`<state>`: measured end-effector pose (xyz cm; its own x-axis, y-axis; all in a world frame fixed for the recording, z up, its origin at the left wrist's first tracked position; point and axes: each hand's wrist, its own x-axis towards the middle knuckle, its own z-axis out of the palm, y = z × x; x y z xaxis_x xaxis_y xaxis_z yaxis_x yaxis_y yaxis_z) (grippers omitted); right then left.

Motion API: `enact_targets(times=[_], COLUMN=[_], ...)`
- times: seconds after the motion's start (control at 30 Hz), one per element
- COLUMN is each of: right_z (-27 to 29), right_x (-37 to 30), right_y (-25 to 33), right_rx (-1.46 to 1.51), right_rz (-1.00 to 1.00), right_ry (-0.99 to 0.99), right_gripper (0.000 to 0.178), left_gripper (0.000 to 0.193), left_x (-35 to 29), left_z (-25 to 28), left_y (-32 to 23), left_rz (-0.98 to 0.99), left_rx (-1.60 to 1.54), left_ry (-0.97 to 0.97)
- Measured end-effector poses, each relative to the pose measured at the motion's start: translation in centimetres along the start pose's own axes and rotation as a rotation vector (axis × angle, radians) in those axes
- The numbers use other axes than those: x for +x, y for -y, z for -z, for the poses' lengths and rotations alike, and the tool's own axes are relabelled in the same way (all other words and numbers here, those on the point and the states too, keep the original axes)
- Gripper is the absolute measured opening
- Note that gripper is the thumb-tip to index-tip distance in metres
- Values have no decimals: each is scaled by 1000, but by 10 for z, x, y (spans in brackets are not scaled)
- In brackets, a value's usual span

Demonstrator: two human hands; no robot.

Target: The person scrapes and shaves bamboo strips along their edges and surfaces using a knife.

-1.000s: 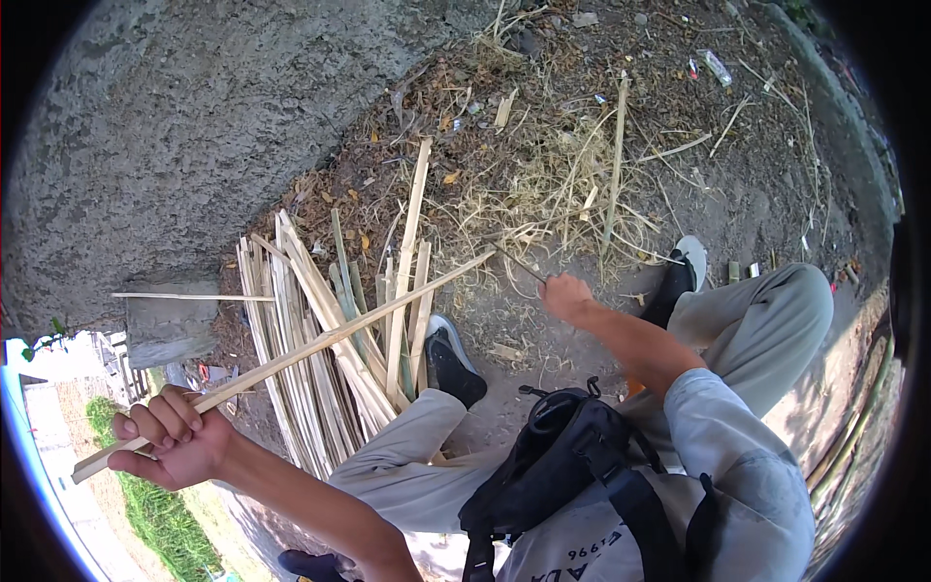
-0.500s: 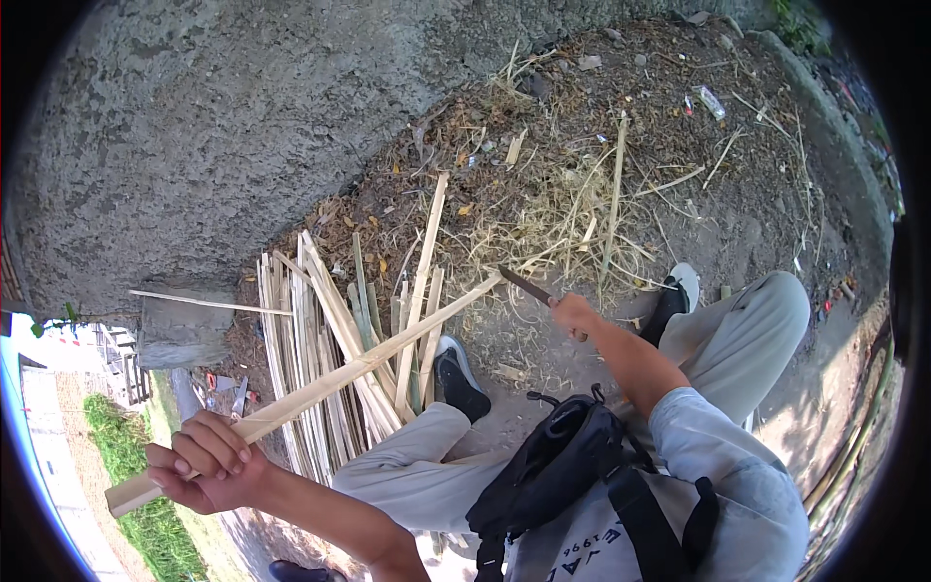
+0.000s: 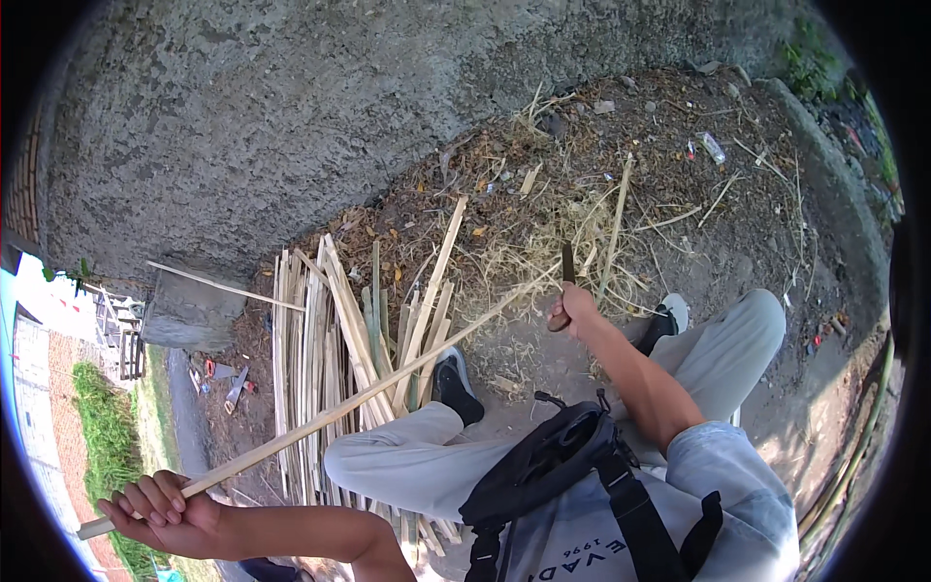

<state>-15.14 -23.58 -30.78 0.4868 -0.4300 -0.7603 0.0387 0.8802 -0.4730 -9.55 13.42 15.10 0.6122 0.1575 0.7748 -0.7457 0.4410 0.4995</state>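
One pale wooden strip [image 3: 320, 417], slender: we sight its long axis slantwise between both hands, pointing forward-right from the left hand [image 3: 160, 514], closed around its near end. One knife [image 3: 568, 260]: we grip its handle in the right hand [image 3: 576, 308], blade forward. Strip pile [image 3: 310, 349]: between the hands.

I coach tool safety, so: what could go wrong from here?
The knife in the bare right hand is at the far end of the long strip; if it slips, it might cut skin. The strip could leave splinters in the bare left hand gripping near its other end. The loose strips beside the left shoe might slide underfoot.
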Motion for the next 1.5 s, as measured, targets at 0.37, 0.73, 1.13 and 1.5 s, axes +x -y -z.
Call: enact_targets(times=[0.37, 0.73, 1.13, 1.5], right_z=[37, 27, 31, 31], right_x=[-58, -38, -24, -29], right_y=[29, 22, 40, 33], right_rx=[-1178, -1211, -569, -1124], right_rz=[740, 909, 615, 766], right_ry=[-63, -10, 221, -124], right_gripper=[24, 34, 31, 43], left_gripper=[39, 43, 38, 35], left_x=[40, 64, 107, 126], left_z=[46, 125, 176, 262], left_y=[-65, -117, -92, -69], left_rz=[12, 122, 30, 207], left_rx=[-161, -260, 507, 143], left_ry=[197, 47, -507, -642])
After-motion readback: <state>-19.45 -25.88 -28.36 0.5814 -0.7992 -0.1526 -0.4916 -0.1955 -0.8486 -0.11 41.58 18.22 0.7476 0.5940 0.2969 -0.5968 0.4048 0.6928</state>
